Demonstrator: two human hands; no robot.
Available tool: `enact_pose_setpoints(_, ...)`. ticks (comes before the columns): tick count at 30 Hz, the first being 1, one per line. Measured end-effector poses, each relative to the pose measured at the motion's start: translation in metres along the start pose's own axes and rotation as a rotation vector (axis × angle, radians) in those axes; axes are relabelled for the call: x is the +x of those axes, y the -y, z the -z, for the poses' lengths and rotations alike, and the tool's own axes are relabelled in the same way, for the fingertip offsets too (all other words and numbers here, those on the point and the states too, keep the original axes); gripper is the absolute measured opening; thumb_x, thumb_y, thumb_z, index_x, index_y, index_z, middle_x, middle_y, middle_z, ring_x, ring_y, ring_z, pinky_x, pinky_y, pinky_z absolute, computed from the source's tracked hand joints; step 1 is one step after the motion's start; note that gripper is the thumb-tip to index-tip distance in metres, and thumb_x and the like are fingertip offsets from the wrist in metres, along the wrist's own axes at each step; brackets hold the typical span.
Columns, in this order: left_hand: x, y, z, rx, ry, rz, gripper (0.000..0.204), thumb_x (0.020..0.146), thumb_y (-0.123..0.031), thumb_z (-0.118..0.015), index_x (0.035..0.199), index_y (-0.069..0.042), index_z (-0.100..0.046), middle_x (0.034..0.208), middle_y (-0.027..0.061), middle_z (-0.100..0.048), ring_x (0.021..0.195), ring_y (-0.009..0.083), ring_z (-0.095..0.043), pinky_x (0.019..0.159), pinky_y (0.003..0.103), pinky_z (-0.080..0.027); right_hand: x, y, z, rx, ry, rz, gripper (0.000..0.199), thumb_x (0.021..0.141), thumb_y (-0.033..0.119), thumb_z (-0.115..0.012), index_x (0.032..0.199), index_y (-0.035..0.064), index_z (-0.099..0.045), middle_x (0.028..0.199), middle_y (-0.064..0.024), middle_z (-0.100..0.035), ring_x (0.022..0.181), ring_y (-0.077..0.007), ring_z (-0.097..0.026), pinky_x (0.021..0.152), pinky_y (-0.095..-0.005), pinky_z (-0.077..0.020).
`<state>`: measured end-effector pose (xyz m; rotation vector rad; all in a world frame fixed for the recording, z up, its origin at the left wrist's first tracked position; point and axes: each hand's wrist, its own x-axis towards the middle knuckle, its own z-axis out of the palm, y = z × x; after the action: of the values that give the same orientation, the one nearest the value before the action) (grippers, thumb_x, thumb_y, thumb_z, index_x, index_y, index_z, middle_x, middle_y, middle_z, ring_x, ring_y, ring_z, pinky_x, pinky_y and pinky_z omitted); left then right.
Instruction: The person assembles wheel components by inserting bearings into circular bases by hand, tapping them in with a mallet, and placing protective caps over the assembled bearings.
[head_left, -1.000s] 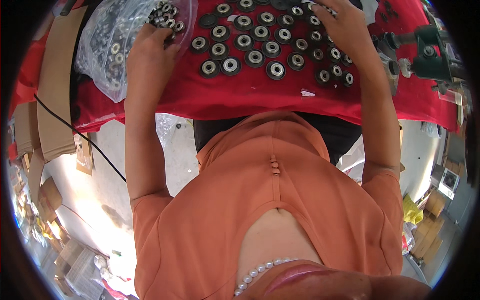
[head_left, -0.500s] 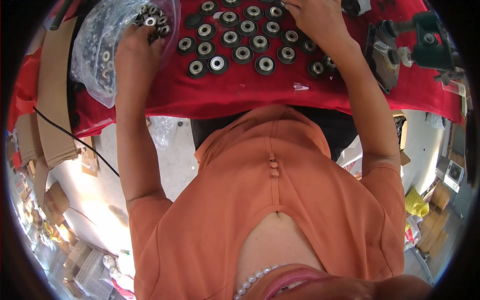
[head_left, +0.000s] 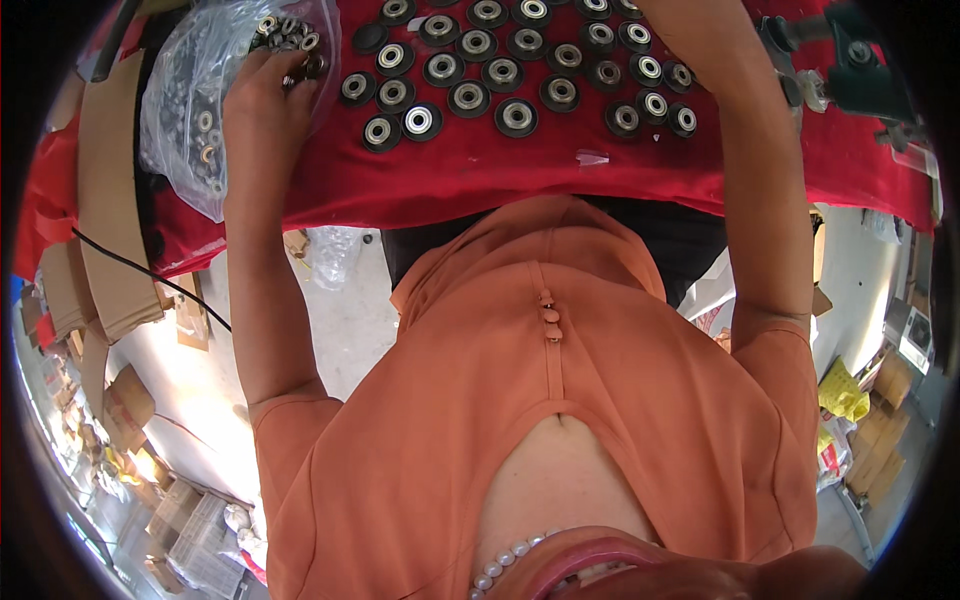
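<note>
Rel. to the clear bag (head_left: pixel 207 200): black-rimmed wheels (head_left: pixel 516 117) lie R of it on red cloth (head_left: pixel 450 178); prob. light, stiff, so pinch rims; your L hand (head_left: pixel 262 103) is at its mouth, fingers curled by loose metal bearings (head_left: pixel 287 34) inside, can't tell if gripping; bearings look hard, poss. slippery, so take outer rings; your R hand (head_left: pixel 706 36), far R of it, has fingertips out of view, grip unknown.

Bare L hand (head_left: pixel 262 108), fingers (head_left: pixel 262 68) bent, w/ bare L forearm (head_left: pixel 262 225) running back from it. Bare R hand (head_left: pixel 692 28) sits farther fwd, fingertips out of view.
</note>
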<state>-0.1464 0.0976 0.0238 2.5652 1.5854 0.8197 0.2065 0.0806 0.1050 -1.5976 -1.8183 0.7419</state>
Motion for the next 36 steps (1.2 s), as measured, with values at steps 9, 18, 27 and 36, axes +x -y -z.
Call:
enact_pose_setpoints(9, -0.001, -0.003, 0.004, 0.147, 0.079, 0.109, 0.016, 0.08, -0.007, -0.074, 0.094, 0.0, -0.069, 0.095, 0.0183, -0.065, 0.088, 0.0405, -0.064, 0.077, 0.046, -0.052, -0.057, 0.047, 0.016, 0.31, 0.145, 0.476, 0.033, 0.091, 0.012, -0.076, 0.12, -0.0034, -0.071, 0.091, -0.0078, -0.074, 0.076, -0.009, -0.066, 0.065, -0.0234, -0.0531)
enact_pose_setpoints(18, 0.007, -0.018, 0.013, 0.115, 0.097, 0.08, 0.017, 0.079, -0.007, -0.076, 0.093, 0.0, -0.069, 0.094, 0.0179, -0.065, 0.086, 0.0401, -0.064, 0.075, 0.047, -0.051, -0.036, 0.06, -0.023, 0.604, 0.132, 0.525, 0.032, 0.092, 0.012, -0.074, 0.119, -0.0046, -0.07, 0.09, -0.008, -0.074, 0.076, -0.0093, -0.066, 0.065, -0.0231, -0.0528)
enact_pose_setpoints(27, -0.006, -0.008, 0.0, 0.207, 0.03, 0.053, 0.013, 0.083, -0.011, -0.074, 0.091, -0.001, -0.07, 0.093, 0.0177, -0.065, 0.085, 0.0408, -0.065, 0.074, 0.048, -0.053, -0.046, 0.035, -0.011, 0.938, 0.163, 0.591, 0.031, 0.094, 0.012, -0.071, 0.119, -0.0059, -0.07, 0.09, -0.0081, -0.074, 0.076, -0.0096, -0.065, 0.066, -0.0228, -0.0525)
enact_pose_setpoints(36, 0.001, 0.012, -0.001, 0.388, 0.043, -0.023, 0.014, 0.091, -0.012, -0.064, 0.099, -0.004, -0.073, 0.092, 0.0207, -0.069, 0.082, 0.0425, -0.067, 0.074, 0.049, -0.054, 0.001, -0.001, -0.012, 0.33, -0.023, 0.163, 0.03, 0.098, 0.013, -0.064, 0.12, -0.0073, -0.068, 0.087, -0.0045, -0.071, 0.078, -0.009, -0.063, 0.071, -0.0218, -0.0517)
